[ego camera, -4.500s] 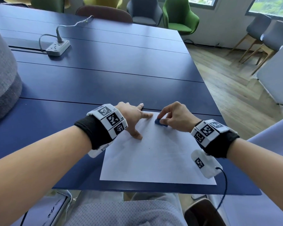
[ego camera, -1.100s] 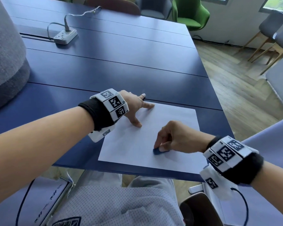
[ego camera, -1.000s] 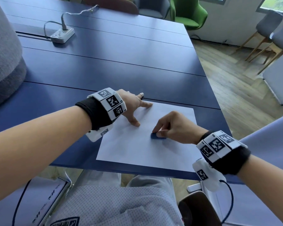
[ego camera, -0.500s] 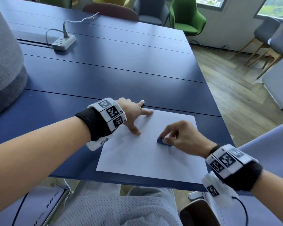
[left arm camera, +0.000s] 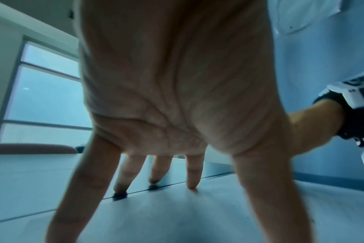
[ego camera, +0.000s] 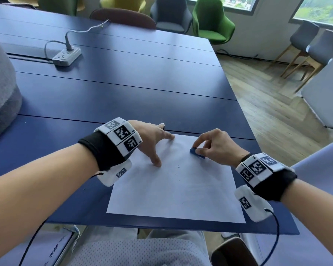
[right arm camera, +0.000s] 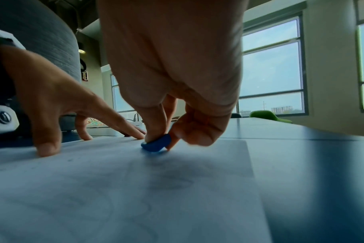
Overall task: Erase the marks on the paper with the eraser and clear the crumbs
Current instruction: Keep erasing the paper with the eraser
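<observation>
— Head view?
— I'm seeing the right hand (ego camera: 217,145) pinching the blue eraser (ego camera: 197,152) on the paper's (ego camera: 181,192) far right; crumbs (ego camera: 178,167) are lying mid-sheet on the bench (ego camera: 123,89).
— Wrists?
— The left hand (left arm camera: 177,98) is pressing down, fingers spread; the eraser (right arm camera: 156,144) is touching paper.

I see the white paper (ego camera: 173,189) lying flat at the table's (ego camera: 123,89) near edge. The small blue eraser (ego camera: 197,152), pinched in my right grip (ego camera: 215,145), is tilted with its lower edge on the sheet's far right part. Dark crumbs (ego camera: 178,167) are scattered just left of and nearer than that grip, and faint marks (right arm camera: 168,184) remain beneath it.
</observation>
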The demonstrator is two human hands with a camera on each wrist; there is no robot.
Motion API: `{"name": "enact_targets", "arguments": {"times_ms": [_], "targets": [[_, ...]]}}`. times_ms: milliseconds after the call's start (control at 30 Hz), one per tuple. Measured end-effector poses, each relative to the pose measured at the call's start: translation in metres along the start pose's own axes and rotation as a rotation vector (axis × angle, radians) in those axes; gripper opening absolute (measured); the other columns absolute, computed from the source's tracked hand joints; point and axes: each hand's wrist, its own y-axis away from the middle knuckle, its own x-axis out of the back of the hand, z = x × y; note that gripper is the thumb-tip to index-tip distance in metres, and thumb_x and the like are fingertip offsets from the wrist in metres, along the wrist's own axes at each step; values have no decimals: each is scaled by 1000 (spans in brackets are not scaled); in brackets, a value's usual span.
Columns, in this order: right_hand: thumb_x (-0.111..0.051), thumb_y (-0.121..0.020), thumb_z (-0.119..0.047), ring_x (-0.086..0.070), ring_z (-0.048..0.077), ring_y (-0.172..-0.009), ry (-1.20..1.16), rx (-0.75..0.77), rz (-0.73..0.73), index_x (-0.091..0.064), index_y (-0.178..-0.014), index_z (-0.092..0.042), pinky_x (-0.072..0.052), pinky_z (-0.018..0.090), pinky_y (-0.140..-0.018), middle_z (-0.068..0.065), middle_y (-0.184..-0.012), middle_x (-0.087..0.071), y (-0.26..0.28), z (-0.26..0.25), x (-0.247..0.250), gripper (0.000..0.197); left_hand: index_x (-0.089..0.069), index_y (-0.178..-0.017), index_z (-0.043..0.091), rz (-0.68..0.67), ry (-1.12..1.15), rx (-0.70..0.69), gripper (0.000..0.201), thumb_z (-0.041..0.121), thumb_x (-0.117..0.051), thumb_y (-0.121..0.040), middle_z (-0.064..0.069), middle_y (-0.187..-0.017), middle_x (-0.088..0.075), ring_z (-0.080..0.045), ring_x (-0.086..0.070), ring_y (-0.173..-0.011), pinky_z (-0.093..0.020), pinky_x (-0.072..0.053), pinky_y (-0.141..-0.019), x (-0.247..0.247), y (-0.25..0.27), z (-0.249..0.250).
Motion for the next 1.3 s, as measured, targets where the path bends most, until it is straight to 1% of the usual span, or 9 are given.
{"name": "enact_targets", "arguments": {"times_ms": [133, 433, 567, 633, 800, 933, 1100, 1233, 1300], "targets": [[-71, -82, -20, -61, 11, -59, -1, 9, -32, -72, -87, -23, -45, 20, -56, -2, -68, -67, -9, -2, 1, 5, -24, -146, 43, 40, 35, 4, 96, 75, -68, -67, 7, -164, 1, -32, -27, -144, -42, -37, -109, -2, -3, 6], [-72, -82, -20, -55, 4, -52, 2, 28, 38, -71, -82, -21, -44, 20, -56, 3, -68, -65, -38, -7, 4, 2, 0, -151, 51, 28, -15, 13, 114, 80, -67, -63, 4, -164, 7, -44, -15, -145, -48, -34, -107, -6, -9, 10], [-71, -80, -21, -54, -4, -45, 28, 74, -83, -72, -79, -29, -52, 27, -57, -6, -63, -64, -25, -12, -4, 8, -1, -151, 52, 34, -33, 15, 113, 80, -67, -63, 5, -164, 5, -44, -17, -145, -46, -34, -106, -5, -7, 10], [-71, -80, -19, -54, -5, -43, 47, 95, -121, -73, -80, -27, -49, 22, -53, -6, -62, -64, -28, -16, -2, 8, -1, -151, 53, 37, -32, 15, 113, 80, -67, -63, 5, -164, 6, -44, -16, -145, -46, -33, -107, -5, -6, 9], [-72, -81, -15, -51, -3, -39, -10, 49, 15, -72, -81, -19, -41, 13, -47, -1, -58, -61, -40, -13, 1, 3, 1, -149, 54, 37, -42, 18, 113, 81, -66, -63, 6, -164, 7, -44, -13, -146, -48, -32, -108, -7, -8, 11], [-71, -81, -14, -52, -1, -43, 15, 87, -168, -73, -80, -21, -44, 16, -50, -2, -61, -65, -29, -20, -6, 8, 1, -150, 54, 35, -28, 21, 114, 81, -66, -63, 5, -164, 6, -45, -11, -146, -48, -30, -110, -7, -7, 10], [-71, -80, -11, -55, 10, -54, 6, 55, 21, -73, -78, -19, -43, 18, -52, 3, -65, -64, -43, -18, 1, 9, 2, -150, 54, 41, -41, 20, 113, 81, -66, -63, 5, -164, 5, -45, -14, -146, -47, -31, -109, -7, -6, 12], [-71, -81, -13, -49, -1, -43, 42, 103, -242, -75, -82, -20, -38, 11, -45, -5, -60, -62, -21, -22, -4, 8, 3, -150, 54, 34, -42, 30, 114, 82, -65, -62, 6, -164, 7, -44, -12, -147, -47, -29, -110, -7, -7, 10], [-71, -80, -12, -50, 1, -45, 40, 89, -167, -75, -82, -19, -39, 13, -47, -3, -61, -63, -27, -18, 1, 8, 3, -150, 53, 32, -46, 31, 114, 82, -65, -63, 6, -164, 8, -43, -13, -147, -47, -30, -110, -8, -7, 10]]}}
